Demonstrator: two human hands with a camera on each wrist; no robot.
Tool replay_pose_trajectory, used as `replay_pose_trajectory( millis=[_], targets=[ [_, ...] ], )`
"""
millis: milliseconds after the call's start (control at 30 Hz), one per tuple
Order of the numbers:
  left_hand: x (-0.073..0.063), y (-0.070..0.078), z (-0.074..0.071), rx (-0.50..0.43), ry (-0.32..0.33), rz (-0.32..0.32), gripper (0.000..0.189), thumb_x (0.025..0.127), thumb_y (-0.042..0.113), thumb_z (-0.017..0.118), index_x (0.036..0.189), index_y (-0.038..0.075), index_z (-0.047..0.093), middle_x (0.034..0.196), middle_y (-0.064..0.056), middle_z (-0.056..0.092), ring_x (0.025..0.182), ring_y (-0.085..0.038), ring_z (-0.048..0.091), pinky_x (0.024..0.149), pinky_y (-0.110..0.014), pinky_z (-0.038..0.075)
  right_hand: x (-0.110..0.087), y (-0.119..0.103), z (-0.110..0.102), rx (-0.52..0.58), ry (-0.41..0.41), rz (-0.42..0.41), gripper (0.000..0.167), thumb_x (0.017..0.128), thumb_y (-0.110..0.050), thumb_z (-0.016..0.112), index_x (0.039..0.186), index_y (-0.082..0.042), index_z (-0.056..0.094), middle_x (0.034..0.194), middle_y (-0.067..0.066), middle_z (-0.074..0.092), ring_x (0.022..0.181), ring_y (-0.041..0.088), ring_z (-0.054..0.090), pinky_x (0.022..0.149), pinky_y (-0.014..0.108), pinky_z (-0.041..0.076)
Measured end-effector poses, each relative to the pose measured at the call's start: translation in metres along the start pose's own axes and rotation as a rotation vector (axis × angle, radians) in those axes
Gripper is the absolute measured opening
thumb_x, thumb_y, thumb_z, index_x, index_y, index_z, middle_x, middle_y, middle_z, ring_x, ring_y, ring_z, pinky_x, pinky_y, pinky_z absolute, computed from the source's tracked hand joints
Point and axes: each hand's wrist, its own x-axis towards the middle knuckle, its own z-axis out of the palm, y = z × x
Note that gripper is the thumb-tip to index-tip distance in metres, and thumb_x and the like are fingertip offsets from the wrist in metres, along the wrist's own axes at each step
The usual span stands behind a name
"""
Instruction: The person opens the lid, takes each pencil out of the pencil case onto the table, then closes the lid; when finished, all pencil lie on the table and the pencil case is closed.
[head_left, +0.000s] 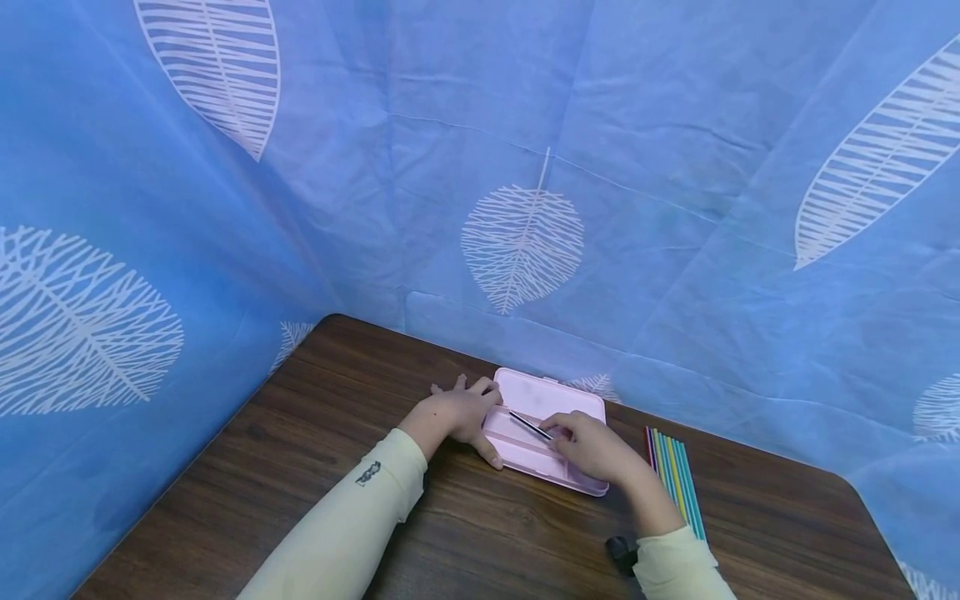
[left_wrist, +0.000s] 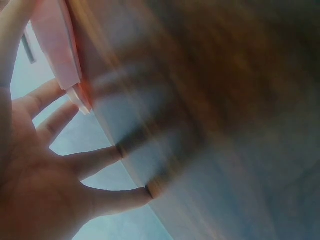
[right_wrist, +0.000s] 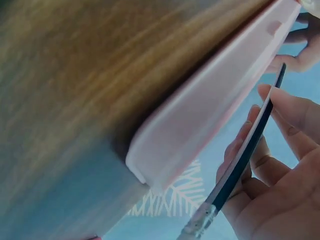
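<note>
An opened pink pencil case [head_left: 551, 392] lies on the table, its lid folded back toward the curtain. My left hand [head_left: 467, 410] is at the case's left end, fingers spread and fairly straight; in the left wrist view two fingers of the left hand [left_wrist: 40, 165] reach the case's corner [left_wrist: 57, 45]. My right hand [head_left: 588, 446] is over the case's right part and pinches a slim dark pencil [head_left: 529, 425] with a light stripe. In the right wrist view the pencil [right_wrist: 245, 150] passes between thumb and fingers, a silvery band at its near end.
Several pencils [head_left: 678, 483], turquoise, yellow and dark red, lie side by side right of the case, partly behind my right forearm. The brown wooden table [head_left: 480, 533] meets a blue leaf-patterned curtain [head_left: 420, 208] at its back and left.
</note>
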Motion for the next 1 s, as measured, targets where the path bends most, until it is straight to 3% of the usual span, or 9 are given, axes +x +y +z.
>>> replay_pose_trajectory(
  millis=[333, 567, 767, 1000],
  targets=[
    [0.0, 0.0, 0.0, -0.003, 0.0, 0.002, 0.098, 0.075, 0.07, 0.088, 0.153, 0.026, 0.047, 0.173, 0.002, 0.027, 0.165, -0.053, 0.016, 0.12, -0.086, 0.023, -0.015, -0.002, -0.013, 0.038, -0.011, 0.103, 0.029, 0.104, -0.013, 0.064, 0.132, -0.008, 0.071, 0.09, 0.003, 0.063, 0.072, 0.016, 0.053, 0.066, 0.031, 0.043],
    [0.0, 0.0, -0.001, -0.008, -0.008, 0.006, 0.099, 0.075, 0.071, 0.088, 0.153, 0.025, 0.047, 0.174, 0.001, 0.026, 0.166, -0.053, 0.015, 0.121, -0.086, 0.023, -0.026, 0.011, -0.018, 0.15, 0.003, 0.175, 0.029, 0.105, -0.012, 0.063, 0.132, -0.003, 0.067, 0.083, 0.006, 0.065, 0.055, 0.018, 0.059, 0.052, 0.031, 0.048],
    [-0.001, 0.0, -0.002, -0.012, -0.009, 0.002, 0.099, 0.076, 0.07, 0.088, 0.154, 0.025, 0.046, 0.174, 0.001, 0.027, 0.166, -0.053, 0.015, 0.12, -0.086, 0.022, -0.038, 0.021, -0.022, 0.22, 0.035, 0.222, 0.026, 0.105, -0.009, 0.063, 0.127, 0.004, 0.064, 0.087, 0.008, 0.068, 0.062, 0.017, 0.062, 0.057, 0.034, 0.058],
    [-0.001, 0.0, -0.002, -0.012, -0.013, -0.003, 0.1, 0.076, 0.07, 0.088, 0.155, 0.025, 0.046, 0.174, 0.001, 0.026, 0.165, -0.053, 0.014, 0.121, -0.086, 0.022, -0.053, 0.039, -0.031, 0.319, 0.025, 0.307, 0.035, 0.108, -0.009, 0.059, 0.137, 0.009, 0.057, 0.086, 0.011, 0.063, 0.066, 0.019, 0.063, 0.062, 0.039, 0.065]
  ],
)
